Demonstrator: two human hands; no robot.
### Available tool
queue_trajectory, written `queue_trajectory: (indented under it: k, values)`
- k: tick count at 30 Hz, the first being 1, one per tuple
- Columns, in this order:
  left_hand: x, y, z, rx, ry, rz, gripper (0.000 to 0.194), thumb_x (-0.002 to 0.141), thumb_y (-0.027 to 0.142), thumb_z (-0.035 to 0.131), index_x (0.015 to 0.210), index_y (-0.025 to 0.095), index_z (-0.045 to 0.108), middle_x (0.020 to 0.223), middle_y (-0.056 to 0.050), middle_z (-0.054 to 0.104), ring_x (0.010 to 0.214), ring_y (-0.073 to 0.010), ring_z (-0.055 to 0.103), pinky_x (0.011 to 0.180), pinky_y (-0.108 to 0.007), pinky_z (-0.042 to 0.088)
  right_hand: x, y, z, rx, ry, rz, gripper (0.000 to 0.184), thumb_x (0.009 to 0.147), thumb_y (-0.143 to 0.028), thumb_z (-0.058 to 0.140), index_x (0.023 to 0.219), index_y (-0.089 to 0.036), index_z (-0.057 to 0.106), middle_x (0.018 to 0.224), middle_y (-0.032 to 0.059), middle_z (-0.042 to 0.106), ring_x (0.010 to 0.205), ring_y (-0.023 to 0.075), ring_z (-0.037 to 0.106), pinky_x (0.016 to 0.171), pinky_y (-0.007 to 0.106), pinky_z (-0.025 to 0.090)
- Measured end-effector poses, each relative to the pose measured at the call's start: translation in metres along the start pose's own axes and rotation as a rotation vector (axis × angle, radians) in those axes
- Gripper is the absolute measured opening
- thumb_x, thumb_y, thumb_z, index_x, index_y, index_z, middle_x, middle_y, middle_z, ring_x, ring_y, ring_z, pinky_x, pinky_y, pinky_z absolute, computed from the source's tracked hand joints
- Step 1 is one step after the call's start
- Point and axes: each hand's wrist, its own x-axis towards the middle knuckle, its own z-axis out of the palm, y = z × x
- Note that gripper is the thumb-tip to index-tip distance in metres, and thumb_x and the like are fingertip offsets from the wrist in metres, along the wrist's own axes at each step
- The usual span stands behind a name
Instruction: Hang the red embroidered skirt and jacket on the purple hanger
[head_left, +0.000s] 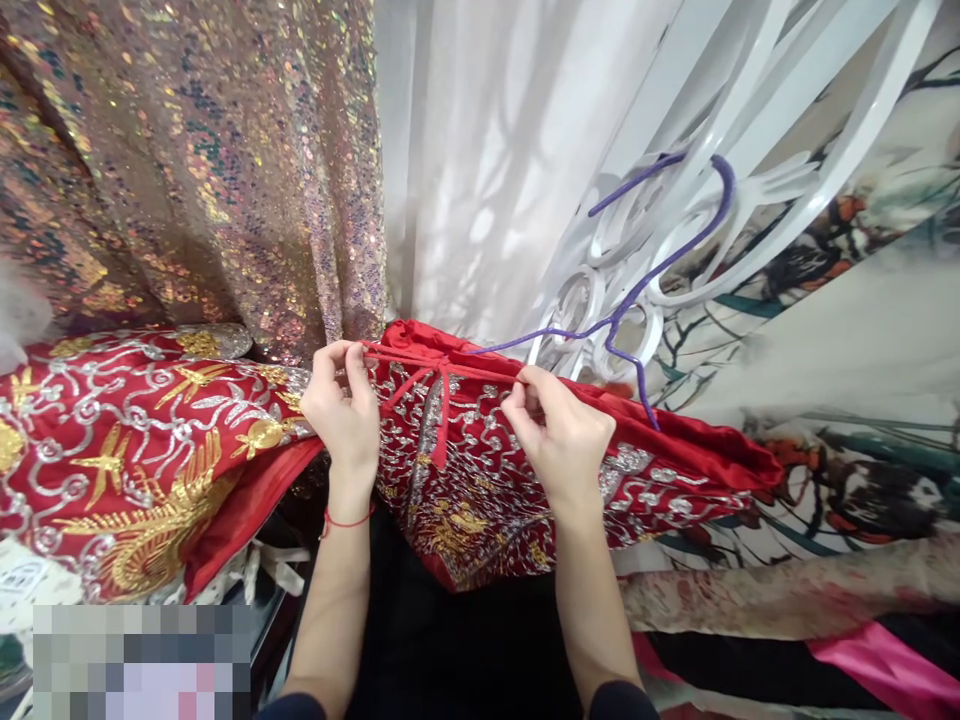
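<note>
A red garment (480,480) embroidered in silver and gold hangs folded over a purple wire hanger (660,270), whose hook sits among white scrollwork. A thin red tie string (442,365) stretches taut across its top edge, with a knot and loose ends dangling near the middle. My left hand (343,408) pinches the string's left end. My right hand (559,435) pinches the string's right end against the cloth. Both hands are closed on the string.
A sequinned gold-pink fabric (195,170) hangs at upper left beside a white curtain (480,150). Another red embroidered cloth (127,450) lies at left. White metal scrollwork (750,130) and a painted floral fabric (847,430) fill the right. Pink cloth (892,670) lies at lower right.
</note>
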Motion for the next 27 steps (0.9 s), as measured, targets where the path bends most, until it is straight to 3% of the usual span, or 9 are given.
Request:
queue_trajectory:
  k: [8, 13, 17, 20, 22, 24, 27]
  values:
    - [-0.003, -0.004, -0.002, 0.019, 0.003, 0.065, 0.023, 0.102, 0.037, 0.051, 0.095, 0.017, 0.061, 0.080, -0.001, 0.066, 0.068, -0.0107, 0.063, 0.067, -0.023, 0.047, 0.001, 0.001, 0.001, -0.055, 0.077, -0.064, 0.013, 0.092, -0.013, 0.058, 0.088, -0.016, 0.070, 0.059, -0.0060, 0.068, 0.044, 0.0055, 0.056, 0.050, 0.021, 0.040]
    - [-0.001, -0.005, -0.006, -0.033, -0.113, 0.101, 0.024, 0.104, 0.034, 0.046, 0.098, 0.018, 0.063, 0.092, -0.004, 0.067, 0.085, -0.0146, 0.063, 0.083, -0.028, 0.049, -0.005, 0.002, -0.013, 0.094, -0.099, -0.033, 0.011, 0.094, -0.018, 0.060, 0.102, -0.018, 0.067, 0.076, -0.0022, 0.073, 0.059, 0.0091, 0.064, 0.060, 0.021, 0.050]
    - [0.017, 0.007, -0.002, -0.210, -0.131, 0.084, 0.025, 0.104, 0.034, 0.045, 0.106, 0.020, 0.066, 0.106, -0.006, 0.069, 0.101, -0.0171, 0.065, 0.096, -0.033, 0.049, -0.011, 0.014, -0.045, 0.034, 0.001, -0.040, 0.026, 0.088, -0.020, 0.071, 0.113, -0.020, 0.065, 0.096, 0.0066, 0.073, 0.085, 0.0194, 0.069, 0.078, 0.032, 0.056]
    - [0.035, 0.019, 0.002, -0.205, -0.347, 0.175, 0.025, 0.101, 0.030, 0.049, 0.092, 0.022, 0.071, 0.111, -0.005, 0.070, 0.112, -0.0197, 0.063, 0.105, -0.037, 0.047, -0.017, 0.033, -0.078, -0.135, 0.040, -0.010, 0.023, 0.085, -0.022, 0.075, 0.107, -0.023, 0.067, 0.101, 0.0100, 0.070, 0.094, 0.0265, 0.066, 0.086, 0.043, 0.054]
    - [0.042, 0.025, 0.003, -0.179, -0.485, 0.195, 0.039, 0.103, 0.032, 0.042, 0.077, 0.021, 0.069, 0.107, -0.005, 0.071, 0.111, -0.0197, 0.064, 0.105, -0.037, 0.046, -0.023, 0.051, -0.100, -0.246, -0.013, 0.034, 0.018, 0.085, -0.029, 0.076, 0.099, -0.022, 0.068, 0.109, 0.0134, 0.068, 0.104, 0.0327, 0.063, 0.092, 0.050, 0.051]
    - [0.045, 0.027, 0.005, -0.139, -0.536, 0.197, 0.045, 0.104, 0.037, 0.040, 0.072, 0.021, 0.066, 0.101, -0.005, 0.070, 0.101, -0.0187, 0.065, 0.098, -0.035, 0.048, -0.031, 0.074, -0.119, -0.311, -0.106, 0.074, 0.020, 0.085, -0.038, 0.076, 0.093, -0.021, 0.068, 0.116, 0.0162, 0.065, 0.112, 0.0374, 0.059, 0.097, 0.056, 0.048]
    - [0.042, 0.020, 0.007, -0.083, -0.544, 0.231, 0.034, 0.098, 0.045, 0.055, 0.076, 0.021, 0.064, 0.092, -0.004, 0.067, 0.084, -0.0170, 0.062, 0.084, -0.033, 0.048, -0.041, 0.112, -0.136, -0.141, -0.293, 0.140, 0.024, 0.087, -0.044, 0.073, 0.092, -0.022, 0.068, 0.112, 0.0129, 0.067, 0.104, 0.0324, 0.064, 0.093, 0.049, 0.051]
